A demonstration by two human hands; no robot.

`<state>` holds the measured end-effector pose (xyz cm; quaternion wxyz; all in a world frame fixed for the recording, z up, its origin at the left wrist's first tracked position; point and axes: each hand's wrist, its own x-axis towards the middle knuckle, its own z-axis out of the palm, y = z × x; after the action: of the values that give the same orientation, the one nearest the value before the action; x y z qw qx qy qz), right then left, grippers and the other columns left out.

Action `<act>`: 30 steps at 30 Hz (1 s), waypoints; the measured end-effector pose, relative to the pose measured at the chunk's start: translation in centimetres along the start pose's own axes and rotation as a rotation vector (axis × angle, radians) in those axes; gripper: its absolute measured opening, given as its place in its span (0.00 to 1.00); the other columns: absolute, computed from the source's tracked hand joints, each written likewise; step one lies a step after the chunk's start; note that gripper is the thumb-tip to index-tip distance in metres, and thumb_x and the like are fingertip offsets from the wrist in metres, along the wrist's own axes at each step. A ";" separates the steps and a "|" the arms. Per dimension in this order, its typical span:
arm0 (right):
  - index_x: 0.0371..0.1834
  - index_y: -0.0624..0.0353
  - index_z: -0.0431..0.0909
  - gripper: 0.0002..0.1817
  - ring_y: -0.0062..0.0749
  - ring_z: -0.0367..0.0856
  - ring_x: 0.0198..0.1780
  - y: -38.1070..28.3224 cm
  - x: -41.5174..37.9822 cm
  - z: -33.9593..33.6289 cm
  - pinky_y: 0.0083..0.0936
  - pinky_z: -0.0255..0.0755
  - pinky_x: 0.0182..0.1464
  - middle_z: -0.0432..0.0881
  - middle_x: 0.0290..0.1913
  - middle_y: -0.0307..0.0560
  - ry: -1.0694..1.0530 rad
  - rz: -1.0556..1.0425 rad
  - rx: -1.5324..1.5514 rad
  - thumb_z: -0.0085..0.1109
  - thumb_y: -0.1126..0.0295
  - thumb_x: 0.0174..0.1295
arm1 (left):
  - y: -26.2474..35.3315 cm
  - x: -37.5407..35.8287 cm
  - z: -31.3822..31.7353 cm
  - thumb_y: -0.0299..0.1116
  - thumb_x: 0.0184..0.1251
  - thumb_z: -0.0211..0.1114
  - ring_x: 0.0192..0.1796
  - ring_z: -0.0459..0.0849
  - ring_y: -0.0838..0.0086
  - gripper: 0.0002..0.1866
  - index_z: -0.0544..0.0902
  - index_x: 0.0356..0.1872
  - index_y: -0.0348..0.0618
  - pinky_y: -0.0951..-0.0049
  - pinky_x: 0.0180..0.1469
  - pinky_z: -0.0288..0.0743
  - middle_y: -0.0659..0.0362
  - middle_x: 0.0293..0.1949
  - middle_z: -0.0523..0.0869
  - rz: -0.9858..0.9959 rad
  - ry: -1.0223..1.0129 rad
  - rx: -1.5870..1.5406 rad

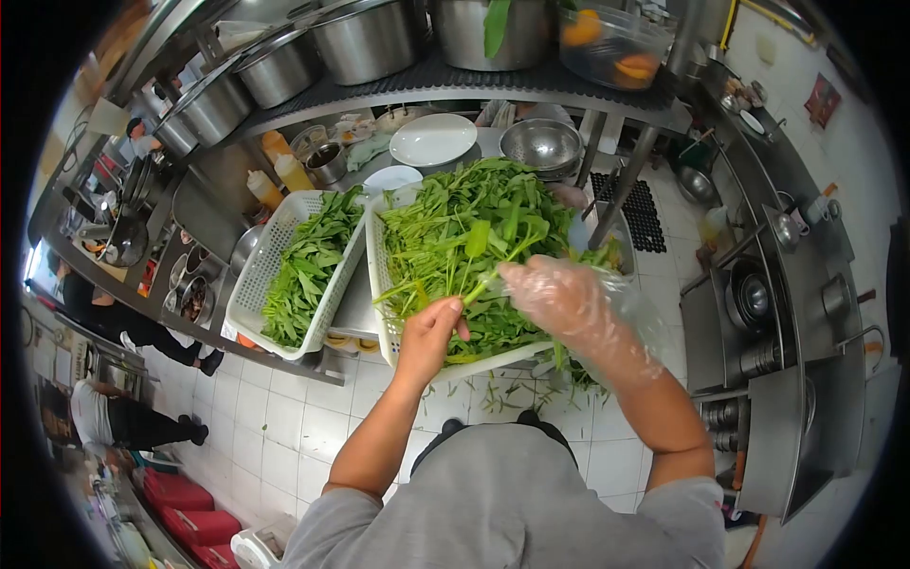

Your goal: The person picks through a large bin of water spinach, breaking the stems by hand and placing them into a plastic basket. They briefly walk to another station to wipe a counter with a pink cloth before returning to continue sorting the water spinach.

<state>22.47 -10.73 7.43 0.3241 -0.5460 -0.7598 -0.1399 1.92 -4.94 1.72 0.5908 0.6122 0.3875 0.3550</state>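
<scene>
Between my two hands runs a stalk of leafy greens [480, 284], long and green with narrow leaves. My bare left hand [432, 334] pinches its lower end between thumb and fingers. Higher up the stem, my right hand [559, 299], in a clear plastic glove, closes round it; the exact fingertip hold is partly hidden. Both hands are above the near part of a white basket [387, 327] heaped with the same greens [464, 209]. To its left, a second white perforated basket [248, 296] holds a smaller pile of leafy pieces [308, 270].
A white oval plate [433, 139] and a metal colander [540, 144] stand behind the baskets. Overhead, a shelf [455, 83] carries steel pots [365, 43]. Squeeze bottles [294, 174] are at back left. Leaf scraps [498, 394] litter the tiled floor. Two people are at far left.
</scene>
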 end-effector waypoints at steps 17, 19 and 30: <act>0.41 0.57 0.73 0.12 0.16 0.62 0.19 7.5 0.1 -0.6 0.14 0.59 0.21 0.66 0.21 0.32 0.356 0.921 1.555 0.54 0.60 0.63 | -0.9 -1.4 -2.3 0.53 0.72 0.47 0.17 0.60 0.84 0.21 0.78 0.41 0.45 0.84 0.19 0.52 0.66 0.18 0.70 -0.127 0.237 -0.748; 0.42 0.57 0.73 0.12 0.15 0.63 0.21 8.8 -1.1 -0.1 0.14 0.60 0.21 0.66 0.23 0.31 0.453 0.873 1.625 0.54 0.60 0.63 | -1.5 -1.0 -2.9 0.53 0.72 0.47 0.16 0.59 0.84 0.21 0.78 0.41 0.46 0.83 0.18 0.52 0.67 0.18 0.69 -0.111 0.217 -0.928; 0.39 0.53 0.71 0.08 0.18 0.65 0.27 9.5 -6.6 1.0 0.14 0.64 0.25 0.67 0.31 0.33 0.500 0.721 1.923 0.52 0.62 0.65 | -1.2 1.6 -1.2 0.32 0.68 0.55 0.13 0.62 0.84 0.14 0.73 0.53 0.42 0.83 0.15 0.54 0.62 0.25 0.78 -0.202 0.096 -0.584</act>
<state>32.16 -11.59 1.09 0.7898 -0.2087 -0.2557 0.5169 1.52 -2.95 0.58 0.7551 0.3574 0.3555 0.4192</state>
